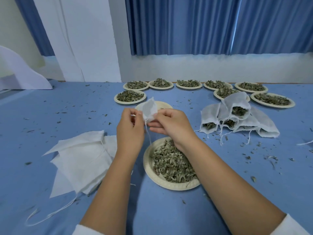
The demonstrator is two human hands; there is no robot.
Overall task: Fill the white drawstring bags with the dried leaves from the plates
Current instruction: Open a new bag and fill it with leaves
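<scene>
White mesh bag [149, 110], one, held in the air above the middle of the table [67, 106], between both hands. Left hand [129, 128]: fingers pinched on the bag's left edge, near where the string [147, 133] hangs down. Right hand [172, 124]: thumb and fingers gripping the bag's right edge. The bag looks flat and unfilled; whether its mouth is open cannot be told.

Plate [171, 164], full of dried leaves [172, 164], directly below the wrists, toward the near edge. Empty plate [162, 105], just behind the held bag. Further plates [130, 97], nine, all heaped, in a band along the far edge. Flat bags [79, 160], a stack, toward the near left corner, a loose cord trailing nearer still. Filled bags [237, 117], a pile, right of centre, mouths open and leaves showing. Loose crumbs scattered across the cloth.

Step in hand, by judgement: spreading the mouth of a fresh bag before filling. Roughly a handful of bags done, most plates untouched.

Next move calls for: one hand keeping the mouth wide, the other freed to scoop from the near plate, with the bag kept over that plate so spills fall back in.
</scene>
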